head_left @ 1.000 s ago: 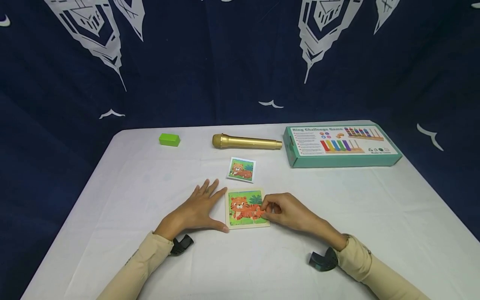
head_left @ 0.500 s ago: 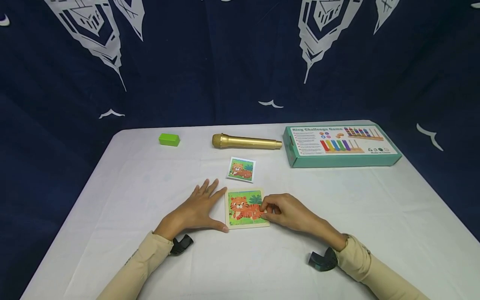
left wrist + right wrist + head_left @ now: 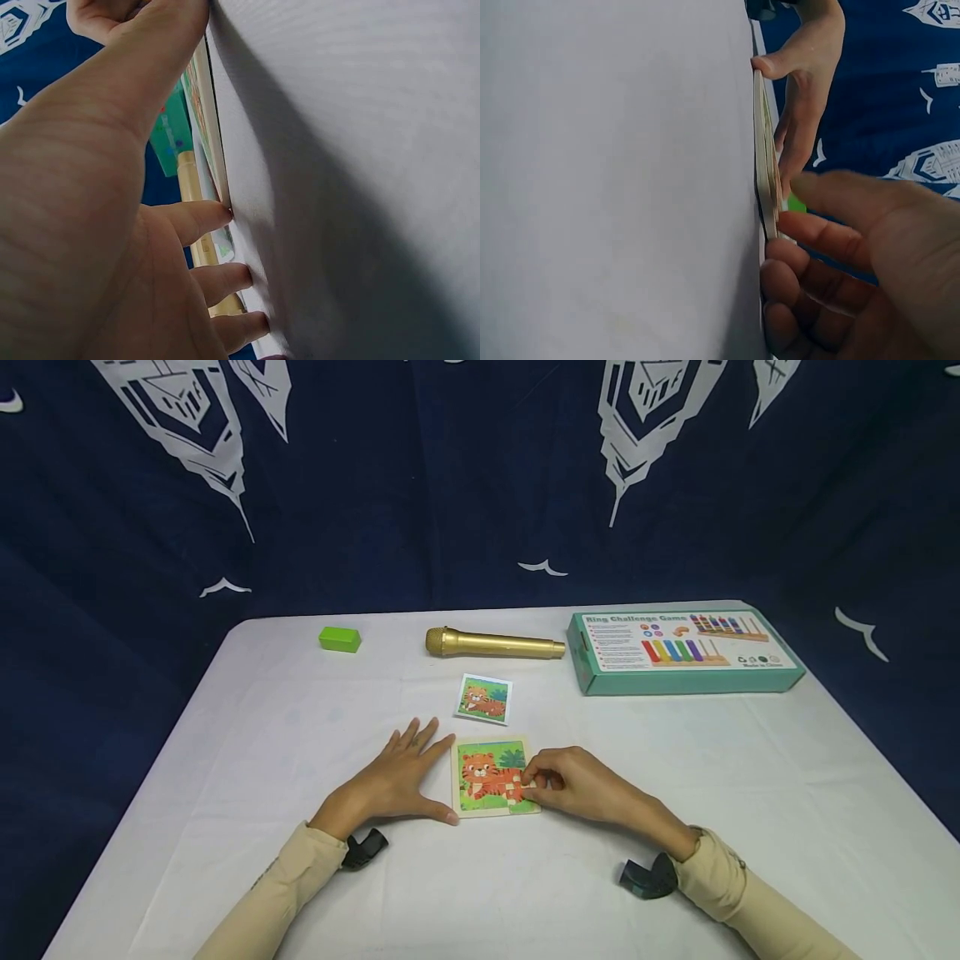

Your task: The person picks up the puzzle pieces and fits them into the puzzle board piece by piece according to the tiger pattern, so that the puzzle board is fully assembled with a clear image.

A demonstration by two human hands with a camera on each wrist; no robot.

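A square wooden tiger jigsaw puzzle (image 3: 487,777) in a pale frame lies flat on the table. My left hand (image 3: 397,777) rests at its left side, fingers spread, with thumb and index fingertip touching the frame's left corners. At the right edge, my right hand (image 3: 581,785) pinches a lower-right puzzle piece (image 3: 522,806) between thumb and index finger, the other fingers curled. That piece sits out of line with the tiger picture and overlaps the frame. In the right wrist view, a thin piece edge (image 3: 775,202) stands slightly above the frame; the fingers partly hide it.
A small tiger picture card (image 3: 483,699) lies just behind the puzzle. Farther back are a green block (image 3: 340,640), a gold microphone (image 3: 495,644) and a teal game box (image 3: 686,653). A dark blue patterned cloth (image 3: 480,485) hangs behind the white table (image 3: 300,710).
The lower-right puzzle piece has shifted out of line with the picture, under the right hand's fingertips. The left hand has stayed still at the frame's left side.
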